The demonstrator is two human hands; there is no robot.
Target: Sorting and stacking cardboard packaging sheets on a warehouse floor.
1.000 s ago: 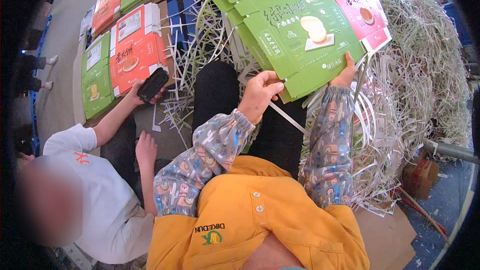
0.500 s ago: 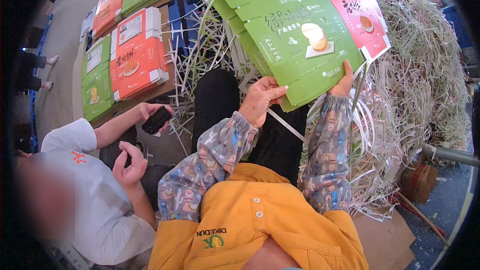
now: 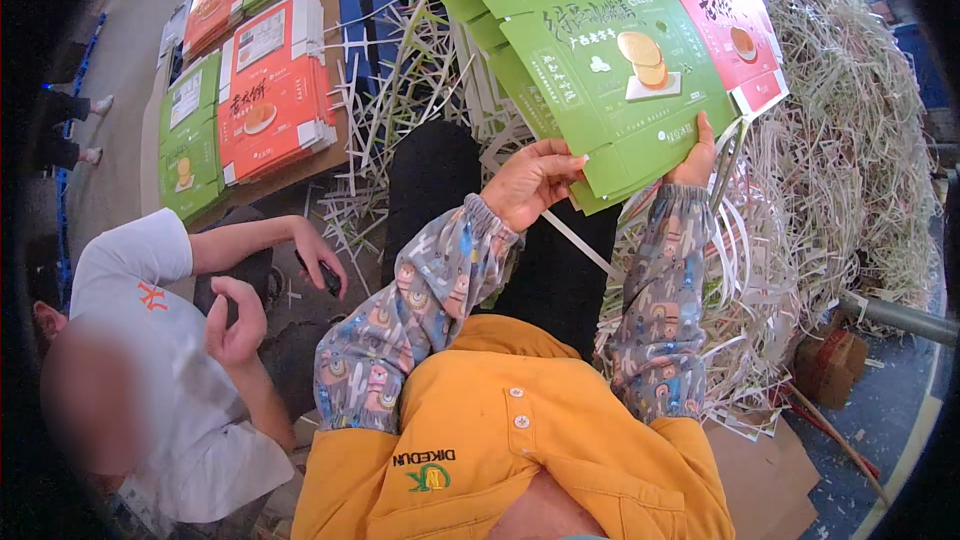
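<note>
Green-and-red card sheets point(image 3: 610, 25) between left fingers point(image 3: 563, 168), pinched at the near left corner, and in right fingers point(image 3: 706, 132) along the near edge, thumb on top, remainder hidden underneath. Best kept firm yet light in both grips, probably, to spare the corners a crease and stop the stepped layers sliding apart. Just beyond the knees point(image 3: 432, 180), with loose paper strips point(image 3: 462, 90) nearby: best not trapped between layers. Farther right, a heap of shreds point(image 3: 840, 180); farther left, flat stacks of similar sheets point(image 3: 275, 95).
</note>
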